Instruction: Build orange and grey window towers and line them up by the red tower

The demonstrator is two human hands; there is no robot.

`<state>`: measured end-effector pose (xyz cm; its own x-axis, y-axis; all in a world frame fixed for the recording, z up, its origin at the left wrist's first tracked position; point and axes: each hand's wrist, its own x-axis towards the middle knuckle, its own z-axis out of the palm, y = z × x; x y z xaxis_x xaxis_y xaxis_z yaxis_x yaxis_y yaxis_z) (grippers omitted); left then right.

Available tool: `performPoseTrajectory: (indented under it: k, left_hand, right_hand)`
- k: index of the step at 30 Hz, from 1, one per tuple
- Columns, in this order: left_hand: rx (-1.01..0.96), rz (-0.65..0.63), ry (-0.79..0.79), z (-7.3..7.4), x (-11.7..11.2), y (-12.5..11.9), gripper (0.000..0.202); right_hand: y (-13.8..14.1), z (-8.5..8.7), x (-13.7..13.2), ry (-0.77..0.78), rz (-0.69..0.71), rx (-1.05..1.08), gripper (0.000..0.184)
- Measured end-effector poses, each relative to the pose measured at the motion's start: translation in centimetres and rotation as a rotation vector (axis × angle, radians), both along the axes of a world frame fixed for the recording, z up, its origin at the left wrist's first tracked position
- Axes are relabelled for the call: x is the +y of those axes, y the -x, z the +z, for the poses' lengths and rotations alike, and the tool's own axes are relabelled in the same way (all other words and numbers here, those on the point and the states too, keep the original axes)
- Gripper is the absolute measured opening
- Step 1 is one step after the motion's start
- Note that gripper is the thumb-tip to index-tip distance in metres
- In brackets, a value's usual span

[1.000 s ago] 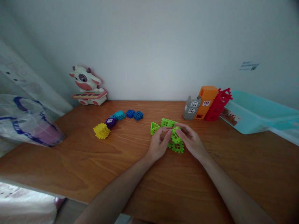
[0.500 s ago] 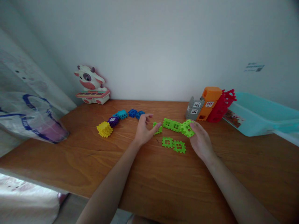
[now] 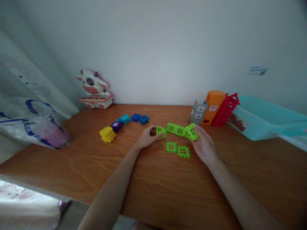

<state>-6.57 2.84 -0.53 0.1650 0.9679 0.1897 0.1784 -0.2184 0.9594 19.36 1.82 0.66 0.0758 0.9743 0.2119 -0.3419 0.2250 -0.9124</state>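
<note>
My left hand [image 3: 148, 138] is closed on the left side of a small open-sided green building block [image 3: 161, 132], thumb at its front and the other fingers partly hidden behind. Further right, my right hand [image 3: 204, 142] holds a tilted green building block with window openings [image 3: 191, 132], thumb on its upper right side. A longer green block piece [image 3: 176, 129] lies between the hands, touching or nearly touching the tilted one. Two flat green window panels [image 3: 177, 149], joined edge to edge, lie nearer to me on the wooden table [image 3: 153, 182].
Yellow [image 3: 107, 134], purple [image 3: 116, 126], light-blue [image 3: 124, 119] and dark-blue blocks [image 3: 140, 118] curve across the left. A cow keyboard toy [image 3: 95, 92] and plastic bag [image 3: 45, 124] stand beyond. Grey [image 3: 198, 112], orange [image 3: 212, 108] and red block towers [image 3: 224, 110] stand beside a turquoise bin [image 3: 261, 127].
My left hand has lowered and closed from an open pose onto the small green block. The right hand keeps its hold on the tilted block, and the view has shifted slightly.
</note>
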Motion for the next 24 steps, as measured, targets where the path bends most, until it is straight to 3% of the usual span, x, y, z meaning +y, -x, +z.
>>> performPoseTrajectory:
  k: [5,9,15,20,24]
  left_hand:
    - [-0.491,-0.054,0.278,0.8,-0.3,-1.7,0.057]
    - [-0.581,-0.08,0.503,0.9,-0.7,-3.0,0.067]
    - [-0.545,-0.174,0.516,0.0,-0.9,-3.8,0.052]
    - [-0.599,-0.206,0.532,0.2,-1.1,-3.9,0.04]
    - [-0.518,-0.198,0.428,0.1,-1.2,-4.1,0.042]
  right_hand:
    - [0.5,0.5,-0.5,0.158,-0.007,0.108,0.023]
    - [1.1,1.0,-1.2,0.244,0.032,0.131,0.03]
    - [1.9,0.9,-1.6,0.299,0.076,0.075,0.033]
    - [1.8,0.7,-1.6,0.265,0.037,0.016,0.035]
    - [1.6,0.3,-1.6,0.206,0.025,-0.12,0.035]
